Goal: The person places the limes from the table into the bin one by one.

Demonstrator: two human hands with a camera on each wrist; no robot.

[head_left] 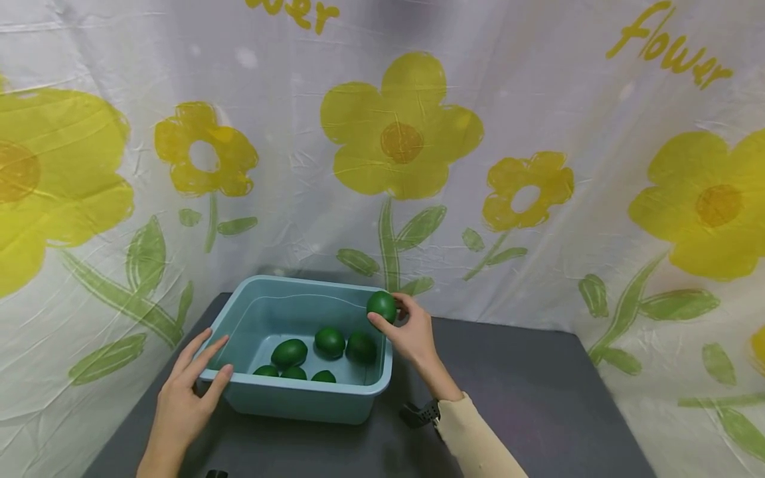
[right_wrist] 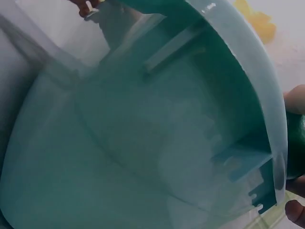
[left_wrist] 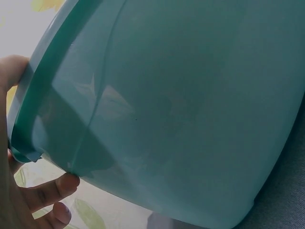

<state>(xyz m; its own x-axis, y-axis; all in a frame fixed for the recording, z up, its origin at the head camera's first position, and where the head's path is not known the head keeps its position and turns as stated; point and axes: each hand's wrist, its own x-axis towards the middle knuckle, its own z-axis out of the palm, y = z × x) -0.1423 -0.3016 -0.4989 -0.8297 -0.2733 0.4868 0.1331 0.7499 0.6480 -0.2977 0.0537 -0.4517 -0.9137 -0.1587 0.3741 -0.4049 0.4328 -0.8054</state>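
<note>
Resting between the thumb and curled fingers of the right hand [head_left: 411, 332], a smooth, dark green, egg-shaped fruit [head_left: 382, 306] with a faint sheen is held just above the far right corner of a pale teal rectangular plastic tub [head_left: 311, 401]. Its skin is even in colour, unmarked, slightly lighter where light strikes the top; in the right wrist view only a sliver of it [right_wrist: 296, 143] shows past the tub's rim. Inside the tub lie six similar green fruits [head_left: 330, 341], clustered toward the near wall, some touching. The left hand [head_left: 190, 392] rests on the tub's near left corner, fingers fairly straight and spread along the rim, thumb against the outer wall, gripping nothing else. The tub stands on a dark grey tabletop [head_left: 526, 392]. A cream sleeve [head_left: 478, 438] covers the right forearm. Behind hangs a white crinkled cloth backdrop [head_left: 287, 133] printed with large yellow flowers and green leaves.
</note>
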